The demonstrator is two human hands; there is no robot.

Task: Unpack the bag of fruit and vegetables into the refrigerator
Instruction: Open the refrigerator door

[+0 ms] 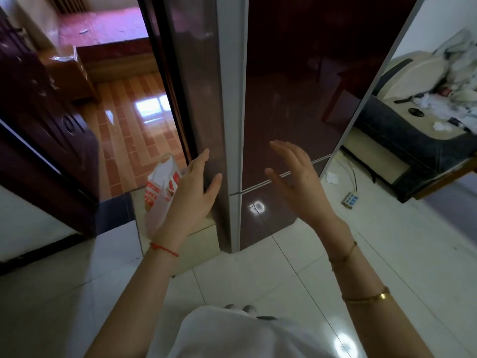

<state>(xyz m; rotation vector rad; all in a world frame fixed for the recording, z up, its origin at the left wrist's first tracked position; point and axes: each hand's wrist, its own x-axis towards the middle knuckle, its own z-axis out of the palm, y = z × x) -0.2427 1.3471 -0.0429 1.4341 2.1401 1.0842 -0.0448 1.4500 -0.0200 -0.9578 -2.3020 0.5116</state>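
Note:
A tall dark-red refrigerator (296, 86) with glossy doors stands right in front of me, its doors closed. My left hand (196, 187) is spread with fingers apart, touching the fridge's left front corner at its side panel. In front of the upper door, near the seam above the lower door, my right hand (296, 182) hovers open and holds nothing. A white plastic bag (161, 195) with red print sits on the floor left of the fridge, partly hidden behind my left wrist. Its contents are not visible.
A dark wooden door (38, 112) stands open at the left, leading to a room with orange tiled floor (134, 120). A cluttered sofa (426, 104) is at the right, with a power strip (349, 198) and cables on the white floor tiles.

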